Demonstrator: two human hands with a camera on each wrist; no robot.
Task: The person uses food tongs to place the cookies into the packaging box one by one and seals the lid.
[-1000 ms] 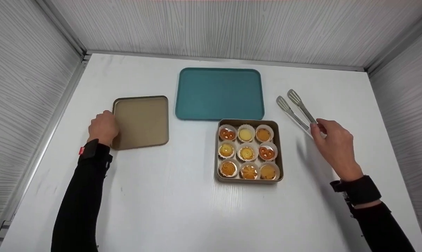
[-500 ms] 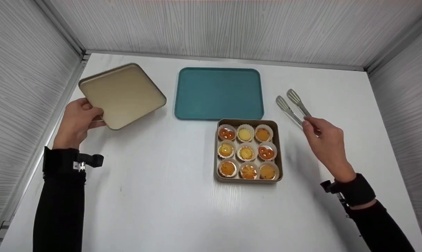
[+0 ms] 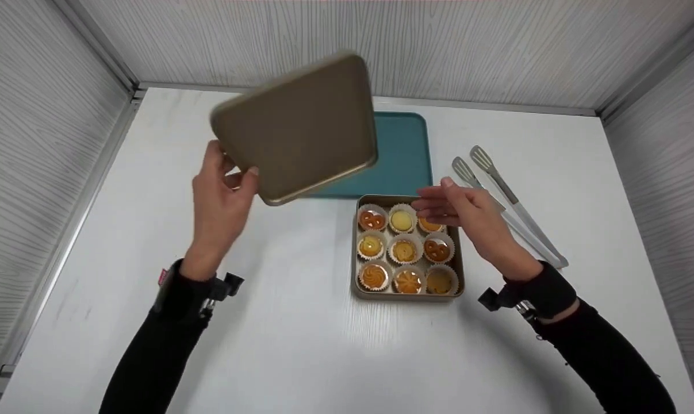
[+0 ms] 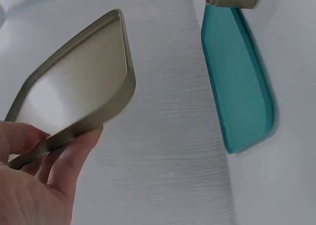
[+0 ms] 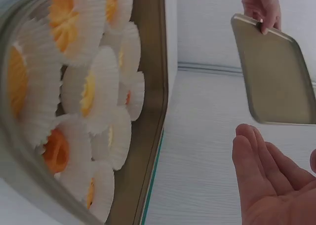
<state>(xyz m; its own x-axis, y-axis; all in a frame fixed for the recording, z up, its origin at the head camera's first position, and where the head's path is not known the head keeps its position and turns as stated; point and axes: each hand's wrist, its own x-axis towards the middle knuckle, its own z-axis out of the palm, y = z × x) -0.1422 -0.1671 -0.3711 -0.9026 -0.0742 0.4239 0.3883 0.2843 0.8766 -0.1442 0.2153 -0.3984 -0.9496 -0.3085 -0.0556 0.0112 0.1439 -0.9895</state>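
Observation:
My left hand (image 3: 223,210) pinches the near-left edge of a tan square tin lid (image 3: 301,123), which is raised and tilted over part of the teal tray (image 3: 404,152). In the left wrist view the thumb and fingers clasp the lid's rim (image 4: 118,99). My right hand (image 3: 467,215) hovers over the upper right corner of the square tin (image 3: 410,297), its fingers extended and holding nothing. Several cookies in white paper cups fill the tin, such as a pretzel-shaped cookie (image 3: 437,250). The right fingers cover part of the cookie at the tin's upper right.
Metal serving tongs (image 3: 516,204) with slotted ends lie on the white table (image 3: 301,345), right of the tin, partly behind the right hand. Grained panels (image 3: 467,52) stand along the back and both sides of the table.
The left hand has lifted the lid from the table, turned it over and carried it rightward. The right hand has let go of the tongs and moved left to the tin.

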